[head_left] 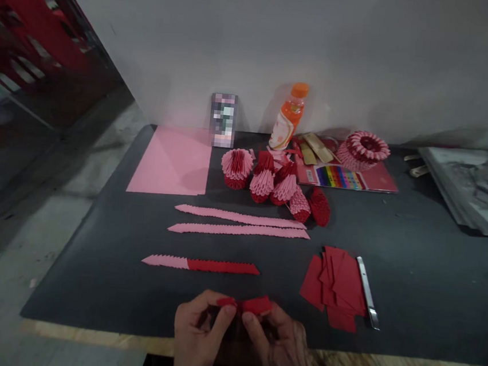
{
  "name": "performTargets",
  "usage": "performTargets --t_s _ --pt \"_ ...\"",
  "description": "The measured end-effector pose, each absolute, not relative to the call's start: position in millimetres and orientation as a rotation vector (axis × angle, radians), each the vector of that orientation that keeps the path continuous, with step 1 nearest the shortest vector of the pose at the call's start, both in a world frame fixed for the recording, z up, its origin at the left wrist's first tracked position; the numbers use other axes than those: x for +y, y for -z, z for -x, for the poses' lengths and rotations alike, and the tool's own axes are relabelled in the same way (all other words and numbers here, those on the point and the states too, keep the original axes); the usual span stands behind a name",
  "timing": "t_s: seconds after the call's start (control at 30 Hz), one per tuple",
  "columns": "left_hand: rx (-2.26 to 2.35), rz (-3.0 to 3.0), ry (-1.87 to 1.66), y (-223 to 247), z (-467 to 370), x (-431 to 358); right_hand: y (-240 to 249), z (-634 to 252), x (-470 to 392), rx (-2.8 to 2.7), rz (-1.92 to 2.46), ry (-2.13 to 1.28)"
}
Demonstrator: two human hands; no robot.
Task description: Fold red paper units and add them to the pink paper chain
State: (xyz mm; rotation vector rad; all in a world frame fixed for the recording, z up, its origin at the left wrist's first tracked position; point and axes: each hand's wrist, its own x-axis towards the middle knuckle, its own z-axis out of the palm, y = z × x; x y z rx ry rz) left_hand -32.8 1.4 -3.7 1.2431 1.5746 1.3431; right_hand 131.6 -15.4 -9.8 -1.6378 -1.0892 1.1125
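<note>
Dark tabletop [111,256] is pretty busy along the back: pink sheet [171,159] on the left, a blurred-out upright panel [223,120] by the wall, then an orange-capped bottle [290,118] and a bunch of pink-and-red folded paper bits [262,182]. Right of those there's a round frilly paper piece [362,153] on a flat pack with a rainbow strip [340,178], plus a pile of papers [476,188] at far right. Two long pink strips [240,217] lie mid-table, and a pink-and-red strip [222,267] sits just beyond the hands. Loose red slips [342,281] are off to the right, metal cutter [367,292] right beside them. As for the red paper [258,306], it's at the near edge, pinched between thumb and fingers of both left hand [201,331] and right hand [282,345], can't tell if it's one piece or two
</note>
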Motion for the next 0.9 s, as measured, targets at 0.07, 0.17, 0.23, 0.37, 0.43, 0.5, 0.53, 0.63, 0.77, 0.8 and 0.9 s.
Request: performTargets --t_s 0.07,0.17,0.23,0.37,0.43,0.5,0.53,0.63,0.77,0.8,0.9 --pt "1.617 -1.185 -1.349 3 28 2 8 -130 -15 -1.038 1.638 -1.129" --pt "1.641 -1.136 -1.353 -2 25 6 6 -136 -10 -1.141 1.589 -1.238" --pt "1.645 -1.121 -1.341 -8 26 11 5 -142 -6 -1.209 1.558 -1.286" --pt "1.65 -1.081 -1.327 -15 25 17 6 -148 -2 -1.224 1.542 -1.322" --pt "1.662 -1.063 -1.331 -13 24 16 7 -149 -1 -1.201 1.547 -1.318" --pt "1.689 -1.068 -1.314 -8 22 12 9 -150 -1 -1.185 1.526 -1.351" --pt "1.706 -1.07 -1.311 -4 22 10 10 -149 -1 -1.178 1.513 -1.376" --pt "1.747 -1.05 -1.326 7 18 1 15 -143 -2 -1.138 1.494 -1.397" --pt "1.787 -0.834 -1.36 11 12 -7 25 -128 -6 -0.992 1.498 -1.328" --pt "1.779 -0.761 -1.365 11 10 -7 26 -126 -7 -0.959 1.488 -1.341" --pt "1.651 -0.662 -1.325 8 10 -3 27 -125 -9 -0.917 1.466 -1.413"
